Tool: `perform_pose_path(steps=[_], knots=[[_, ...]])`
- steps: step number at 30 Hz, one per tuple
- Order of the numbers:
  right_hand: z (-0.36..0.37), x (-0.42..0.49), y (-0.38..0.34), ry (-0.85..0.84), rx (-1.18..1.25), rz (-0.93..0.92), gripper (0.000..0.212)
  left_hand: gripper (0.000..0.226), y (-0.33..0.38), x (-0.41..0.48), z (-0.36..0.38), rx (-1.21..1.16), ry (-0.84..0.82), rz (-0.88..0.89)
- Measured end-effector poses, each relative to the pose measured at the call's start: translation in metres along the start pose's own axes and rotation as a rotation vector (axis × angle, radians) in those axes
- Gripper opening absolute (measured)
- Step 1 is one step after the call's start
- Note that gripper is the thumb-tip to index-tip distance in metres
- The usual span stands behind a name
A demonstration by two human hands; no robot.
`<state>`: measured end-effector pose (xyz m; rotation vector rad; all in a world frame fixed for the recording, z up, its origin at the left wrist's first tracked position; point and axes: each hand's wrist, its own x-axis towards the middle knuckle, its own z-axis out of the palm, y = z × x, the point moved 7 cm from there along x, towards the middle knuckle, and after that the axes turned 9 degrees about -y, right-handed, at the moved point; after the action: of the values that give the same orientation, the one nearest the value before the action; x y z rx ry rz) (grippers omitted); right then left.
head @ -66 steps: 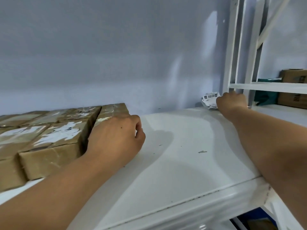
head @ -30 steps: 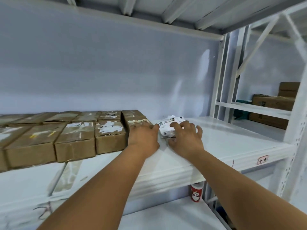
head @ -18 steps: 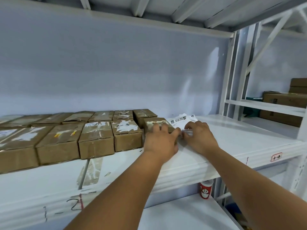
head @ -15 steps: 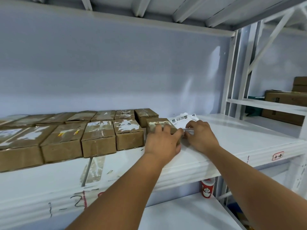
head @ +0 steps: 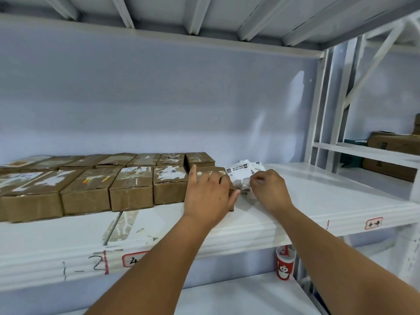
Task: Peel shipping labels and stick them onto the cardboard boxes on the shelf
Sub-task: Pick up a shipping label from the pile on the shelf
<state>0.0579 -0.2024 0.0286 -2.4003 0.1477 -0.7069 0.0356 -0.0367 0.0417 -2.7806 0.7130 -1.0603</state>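
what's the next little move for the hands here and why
Probably peel one label off the label stack: the right hand pinches its near edge, and the left hand rests flat on the rightmost front box beside it, seemingly steadying things for that pull.

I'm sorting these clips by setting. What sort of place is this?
Probably a parcel stockroom or small warehouse: white metal shelving with handwritten bay numbers, rows of taped cardboard boxes, and a stack of shipping labels pinched by the right hand.
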Motion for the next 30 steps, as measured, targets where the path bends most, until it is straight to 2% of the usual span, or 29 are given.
perform_pose_path(steps=[3, 5, 7, 11, 14, 17, 21, 27, 30], knots=[[-0.007, -0.004, -0.006, 0.05, 0.04, -0.064, 0.019, 0.042, -0.005, 0.0, 0.003, -0.053, -0.028, -0.081], [-0.008, -0.006, -0.008, 0.051, 0.057, -0.095, 0.018, 0.036, -0.004, 0.002, 0.0, -0.113, 0.039, -0.059], [-0.008, -0.004, -0.004, 0.055, 0.075, -0.074, 0.017, 0.034, 0.002, 0.01, -0.003, -0.241, 0.024, -0.009], [-0.004, 0.006, 0.009, 0.059, 0.128, -0.018, 0.021, 0.03, 0.004, 0.053, -0.001, -0.558, -0.188, -0.021], [-0.003, 0.008, 0.014, 0.07, 0.151, -0.004, 0.02, 0.036, 0.014, 0.079, 0.009, -0.51, -0.423, 0.1], [-0.004, 0.009, 0.015, 0.075, 0.13, -0.007, 0.019, 0.034, 0.014, 0.084, 0.034, -0.531, -0.637, 0.091], [-0.006, 0.012, 0.016, 0.093, 0.143, 0.021, 0.02, 0.019, 0.008, 0.089, 0.049, -0.757, -0.612, 0.008], [-0.01, 0.01, 0.019, 0.097, 0.218, 0.071, 0.018, 0.014, 0.004, 0.092, 0.049, -0.846, -0.541, -0.038], [-0.011, 0.007, 0.016, 0.098, 0.223, 0.055, 0.024, 0.012, 0.0, 0.092, 0.048, -0.876, -0.474, -0.073]])
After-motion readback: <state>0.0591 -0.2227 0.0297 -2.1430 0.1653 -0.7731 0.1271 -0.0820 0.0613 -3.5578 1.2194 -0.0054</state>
